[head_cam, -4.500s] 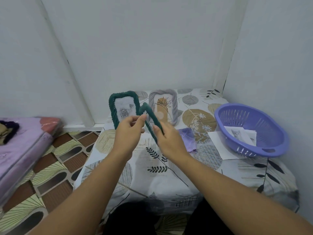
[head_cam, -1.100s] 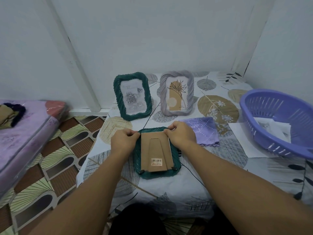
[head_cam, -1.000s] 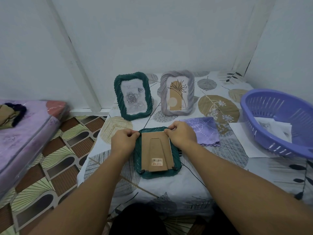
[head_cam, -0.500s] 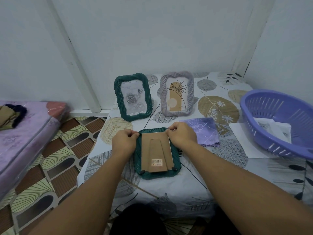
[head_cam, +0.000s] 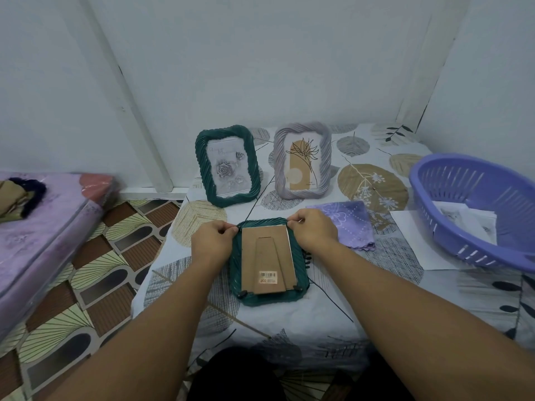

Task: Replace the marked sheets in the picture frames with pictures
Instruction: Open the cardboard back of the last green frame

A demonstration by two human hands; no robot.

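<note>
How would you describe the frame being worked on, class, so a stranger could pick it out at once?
On the leaf-patterned table, two frames stand at the back. Nearer, between both hands, lies a dark green frame. It alone lies face down, showing a brown cardboard back with a barcode sticker.

I cannot see the front of the face-down green frame [head_cam: 269,261], which lies pressed to the worktop [head_cam: 318,311]; the fingertips of my left hand [head_cam: 212,241] and right hand [head_cam: 314,231] curl out of sight at its top corners; the purple basket [head_cam: 474,209] is cut by the right edge; the papers [head_cam: 466,224] inside it are too blurred to read.
</note>
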